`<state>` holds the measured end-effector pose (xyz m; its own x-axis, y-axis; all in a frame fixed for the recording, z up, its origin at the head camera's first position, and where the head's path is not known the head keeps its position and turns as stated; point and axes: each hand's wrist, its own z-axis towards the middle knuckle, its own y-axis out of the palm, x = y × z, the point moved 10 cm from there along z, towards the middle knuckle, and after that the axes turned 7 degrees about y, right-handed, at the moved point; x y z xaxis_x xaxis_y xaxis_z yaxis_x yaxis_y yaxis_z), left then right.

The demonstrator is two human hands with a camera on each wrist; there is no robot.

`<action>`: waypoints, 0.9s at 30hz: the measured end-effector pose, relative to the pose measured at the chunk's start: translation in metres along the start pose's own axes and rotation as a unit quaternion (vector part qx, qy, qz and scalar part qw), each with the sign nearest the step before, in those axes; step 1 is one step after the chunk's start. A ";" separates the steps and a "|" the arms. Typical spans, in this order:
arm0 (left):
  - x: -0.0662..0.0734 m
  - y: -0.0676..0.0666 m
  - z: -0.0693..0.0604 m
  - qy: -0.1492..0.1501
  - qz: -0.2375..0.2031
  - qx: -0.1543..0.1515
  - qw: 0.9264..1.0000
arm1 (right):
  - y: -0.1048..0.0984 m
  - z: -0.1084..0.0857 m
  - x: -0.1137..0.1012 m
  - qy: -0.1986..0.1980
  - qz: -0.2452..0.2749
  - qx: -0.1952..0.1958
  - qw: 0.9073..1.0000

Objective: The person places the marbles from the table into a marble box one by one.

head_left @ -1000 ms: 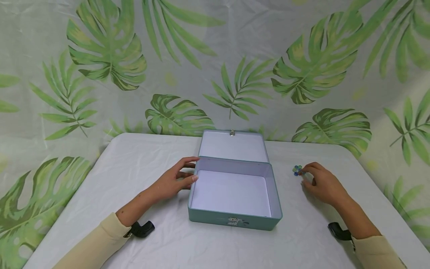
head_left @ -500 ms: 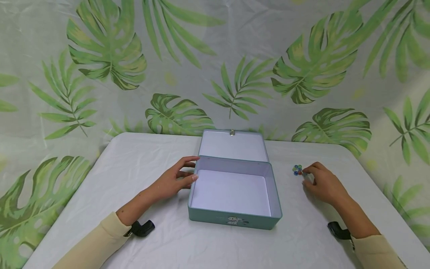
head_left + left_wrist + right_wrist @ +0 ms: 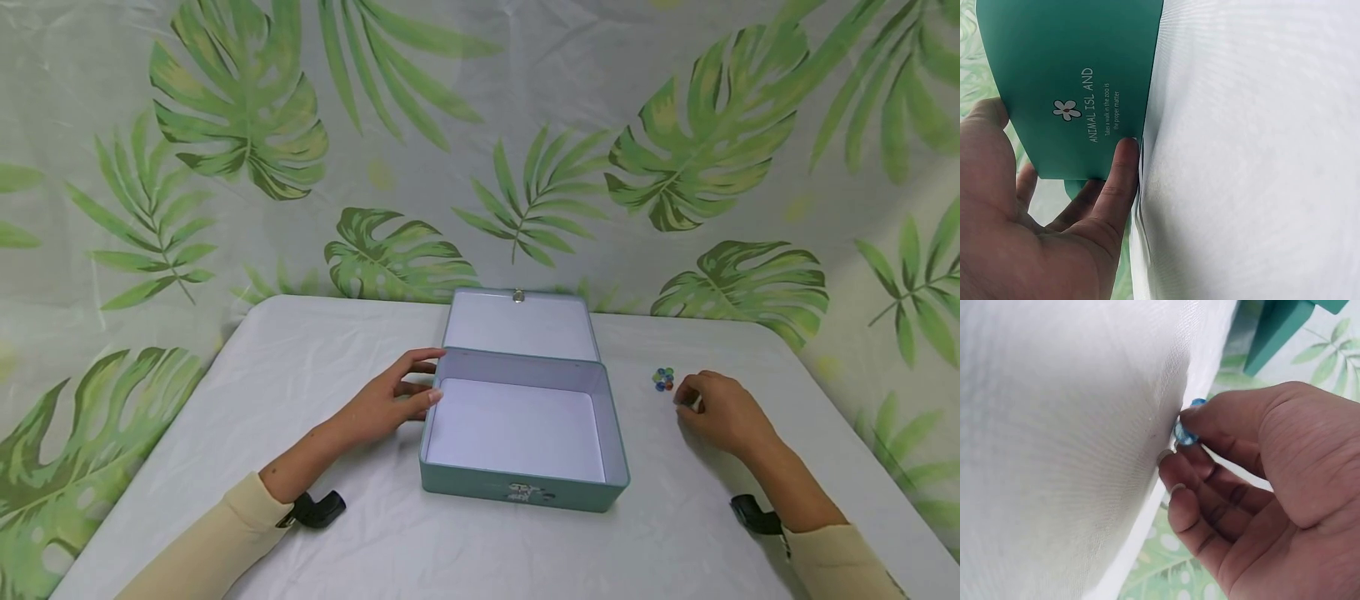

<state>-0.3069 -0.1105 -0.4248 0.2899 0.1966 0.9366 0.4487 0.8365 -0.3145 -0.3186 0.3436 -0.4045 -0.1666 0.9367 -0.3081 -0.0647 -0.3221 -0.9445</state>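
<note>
In the head view an open green tin box (image 3: 525, 496) stands mid-table, its hinged lid (image 3: 521, 321) laid back. My left hand (image 3: 390, 402) holds the box's left side: the thumb (image 3: 991, 111) lies over the rim, and some fingers reach past the back corner. To the right, a cluster of small coloured glass marbles (image 3: 663, 379) lies on the cloth. My right hand (image 3: 723, 415) is just beside it. In the right wrist view its thumb and forefinger pinch one blue glass marble (image 3: 1185, 435) close to the tabletop. Its other fingers are bent loosely.
The table (image 3: 337, 550) has a white cloth. A leaf-printed curtain (image 3: 525, 108) hangs behind its far edge. Each wrist wears a black camera mount, such as the left camera mount (image 3: 318, 510).
My right hand has drawn slightly away from the marble cluster, back toward me, with its fingers bent in more. The left hand and the box have stayed in place.
</note>
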 end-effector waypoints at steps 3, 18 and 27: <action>0.000 0.000 0.000 0.001 0.000 -0.001 1.000 | 0.000 0.000 -0.002 0.000 0.003 -0.001 1.000; 0.001 0.000 0.000 0.004 0.007 -0.001 1.000 | -0.012 -0.003 -0.032 -0.056 0.010 0.049 0.997; 0.001 -0.001 0.001 0.006 0.013 0.000 1.000 | -0.019 -0.011 -0.063 -0.108 0.017 0.093 0.990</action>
<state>-0.3075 -0.1102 -0.4231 0.3124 0.2118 0.9260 0.4407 0.8312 -0.3388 -0.2963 0.2917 -0.3685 -0.3774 0.8799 -0.2886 -0.2317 -0.3914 -0.8906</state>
